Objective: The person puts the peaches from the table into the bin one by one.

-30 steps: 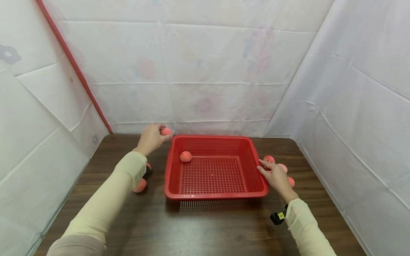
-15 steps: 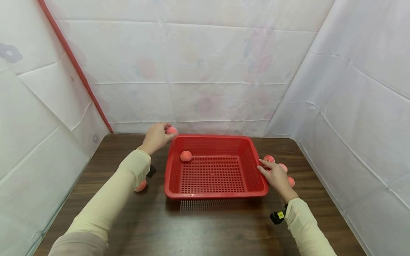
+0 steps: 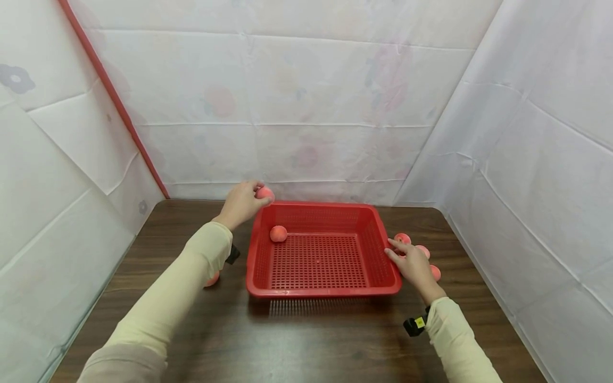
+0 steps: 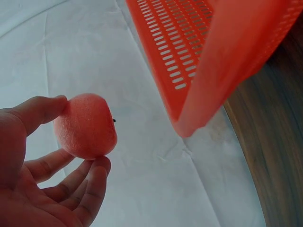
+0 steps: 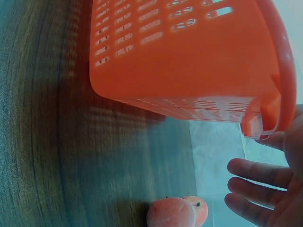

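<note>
A red slotted basket (image 3: pixel 323 290) sits mid-table. My left hand (image 3: pixel 243 202) pinches a pink peach (image 3: pixel 265 192) at the basket's far left corner, just above the rim; the left wrist view shows the peach (image 4: pixel 85 126) between thumb and fingertips beside the basket's corner (image 4: pixel 199 85). One peach (image 3: pixel 278 233) lies inside the basket at its far left. My right hand (image 3: pixel 411 263) rests against the basket's right rim with straight fingers and holds nothing; the right wrist view shows the hand (image 5: pixel 265 189) by the rim (image 5: pixel 279 71).
Three peaches (image 3: pixel 422 250) lie on the table right of the basket, by my right hand; two show in the right wrist view (image 5: pixel 173 213). Another peach (image 3: pixel 212 279) lies left of the basket under my left forearm. White sheets wall in the dark wooden table (image 3: pixel 306 340).
My left hand has carried its peach to the right, from beside the basket's far left corner to over the rim. The right hand has stayed put.
</note>
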`<control>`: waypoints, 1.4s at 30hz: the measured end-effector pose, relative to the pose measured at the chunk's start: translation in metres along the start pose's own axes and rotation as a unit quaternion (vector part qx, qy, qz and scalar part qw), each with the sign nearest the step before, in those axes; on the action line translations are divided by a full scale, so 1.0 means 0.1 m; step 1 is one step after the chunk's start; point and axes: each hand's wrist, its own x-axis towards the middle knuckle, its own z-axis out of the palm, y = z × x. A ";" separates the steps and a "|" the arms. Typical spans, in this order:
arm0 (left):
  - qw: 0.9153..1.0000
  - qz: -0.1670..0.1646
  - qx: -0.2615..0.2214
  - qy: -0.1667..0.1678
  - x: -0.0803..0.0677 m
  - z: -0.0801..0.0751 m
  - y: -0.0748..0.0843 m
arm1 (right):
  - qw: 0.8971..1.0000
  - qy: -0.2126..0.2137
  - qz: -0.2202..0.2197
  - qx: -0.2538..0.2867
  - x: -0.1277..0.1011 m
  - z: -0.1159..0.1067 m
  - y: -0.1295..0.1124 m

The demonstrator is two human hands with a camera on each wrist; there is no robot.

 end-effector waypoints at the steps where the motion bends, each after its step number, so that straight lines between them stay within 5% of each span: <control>1: 1.000 0.001 0.001 0.001 0.00 0.00 0.01 | 1.000 0.000 0.000 0.000 0.00 0.00 0.00; 26: 1.000 0.003 -0.023 -0.022 0.11 0.24 0.34 | 1.000 -0.003 0.003 0.003 0.01 0.00 0.02; 42: 0.998 0.003 -0.044 -0.039 0.09 0.51 0.37 | 1.000 -0.006 0.014 0.018 0.02 0.02 0.04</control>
